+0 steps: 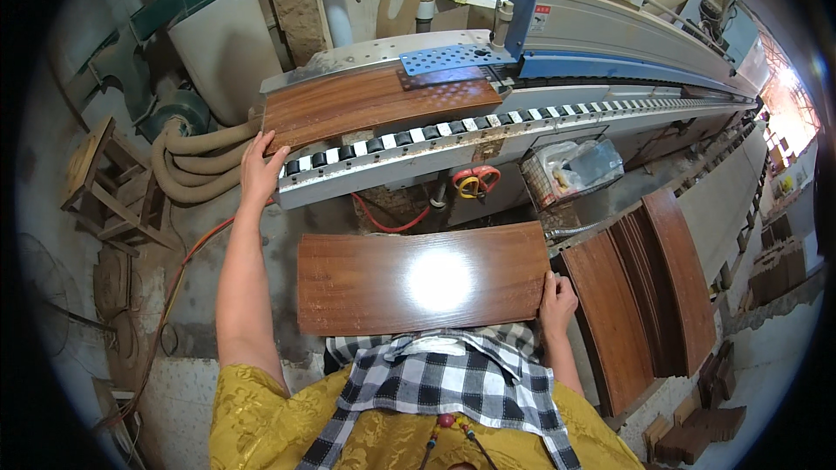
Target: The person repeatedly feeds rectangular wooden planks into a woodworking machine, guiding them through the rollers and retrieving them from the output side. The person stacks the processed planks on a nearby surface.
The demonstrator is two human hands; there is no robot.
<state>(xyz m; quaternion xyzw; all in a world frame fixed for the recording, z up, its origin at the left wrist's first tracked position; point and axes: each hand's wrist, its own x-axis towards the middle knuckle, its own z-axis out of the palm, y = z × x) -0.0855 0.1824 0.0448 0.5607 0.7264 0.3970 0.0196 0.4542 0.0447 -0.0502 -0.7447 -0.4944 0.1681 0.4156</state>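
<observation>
A brown wood-grain panel (366, 104) lies on the bed of an edge-banding machine (588, 19), its right end by a blue perforated plate (450, 60). My left hand (261, 166) rests on that panel's near left corner, fingers on top; whether it grips is unclear. A second wood-grain panel (359, 281), with a bright glare spot, lies level before my checked apron (450, 372). My right hand (557, 297) holds its right edge, thumb on top. What supports this panel underneath is hidden.
A roller rail (418, 143) runs along the machine's front. Red-handled scissors (477, 181) and a wire basket with plastic bags (575, 173) hang below. More wood-grain panels (610, 320) stand at the right. Ribbed hoses (202, 176), a wooden stool (111, 183) and a red air hose (176, 281) are at the left.
</observation>
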